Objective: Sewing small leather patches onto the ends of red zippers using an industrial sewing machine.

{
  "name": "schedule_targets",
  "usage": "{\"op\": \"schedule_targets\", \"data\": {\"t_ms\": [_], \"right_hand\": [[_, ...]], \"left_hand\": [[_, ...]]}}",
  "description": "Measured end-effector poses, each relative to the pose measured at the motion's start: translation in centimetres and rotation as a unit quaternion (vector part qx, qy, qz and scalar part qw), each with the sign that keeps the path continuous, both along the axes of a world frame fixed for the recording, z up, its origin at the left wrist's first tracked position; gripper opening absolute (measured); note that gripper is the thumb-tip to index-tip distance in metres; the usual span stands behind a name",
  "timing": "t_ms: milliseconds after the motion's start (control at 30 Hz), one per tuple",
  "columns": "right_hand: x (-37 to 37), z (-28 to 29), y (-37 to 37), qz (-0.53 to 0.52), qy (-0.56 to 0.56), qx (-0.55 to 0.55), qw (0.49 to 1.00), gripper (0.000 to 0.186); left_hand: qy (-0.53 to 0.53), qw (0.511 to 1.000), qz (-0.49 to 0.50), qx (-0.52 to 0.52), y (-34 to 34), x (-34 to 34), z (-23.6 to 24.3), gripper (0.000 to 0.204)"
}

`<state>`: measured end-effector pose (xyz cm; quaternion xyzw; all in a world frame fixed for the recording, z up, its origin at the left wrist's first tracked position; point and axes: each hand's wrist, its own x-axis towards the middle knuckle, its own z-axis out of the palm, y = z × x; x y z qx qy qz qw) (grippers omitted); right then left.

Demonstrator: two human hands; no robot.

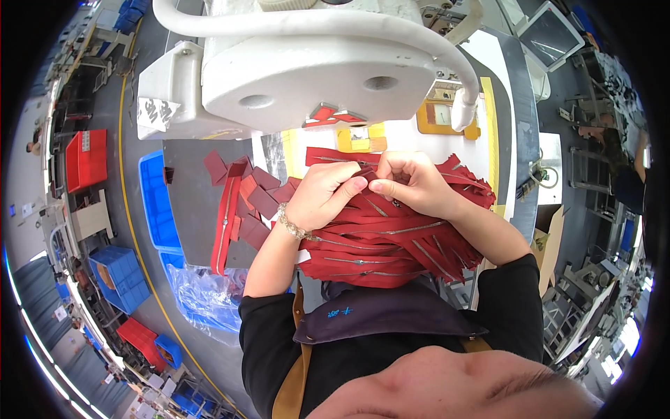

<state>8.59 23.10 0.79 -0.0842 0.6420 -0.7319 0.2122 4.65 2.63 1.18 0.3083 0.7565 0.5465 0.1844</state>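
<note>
Sewing machine (pixel 307 70): largest item, white, smooth enamelled casting with rounded arm, filling the upper centre of the frame; a grey work table (pixel 192 181) was seen beneath it.

Pile of red zipper panels (pixel 391 244): matte red woven fabric strips with silver metal teeth, heaped at centre frame against the person's lap; soft, overlapping, edges splayed to the right.

Loose red fabric pieces (pixel 241 202): flat rectangular cut-offs and one long zipped strip, scattered left of centre on the table.

Blue plastic crates (pixel 155 202): rigid, glossy, at the left of the frame on the floor; a red crate (pixel 87 159) was noted further left.

Left hand (pixel 322 194): closed narrowly, fingertips pinched on a red panel at the top of the pile; a beaded bracelet (pixel 292 225) was worn at the wrist.

Right hand (pixel 412 183): likewise closed in a narrow pinch on the same panel, fingertips touching those of the left.

Zipper slider (pixel 396 204): small dark metal part just below the hands; detail too small to be told.

Risk, as judged: fabric could be caught in the teeth if the panel were pulled askew, and the loosely stacked pile could be dragged off the lap by a snagged strip.
</note>
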Motion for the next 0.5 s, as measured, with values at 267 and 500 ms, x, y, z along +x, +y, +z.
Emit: {"op": "schedule_targets", "data": {"t_ms": [267,500], "right_hand": [[-0.03,0.19,-0.07,0.001,-0.009,-0.004,1.0,0.02],[-0.09,0.33,-0.1,0.0,-0.013,0.002,1.0,0.019]], "left_hand": [[-0.006,1.0,-0.005,0.011,0.05,0.0,-0.19,0.022],[-0.012,1.0,0.012,0.025,0.23,0.22,-0.28,0.022]]}}
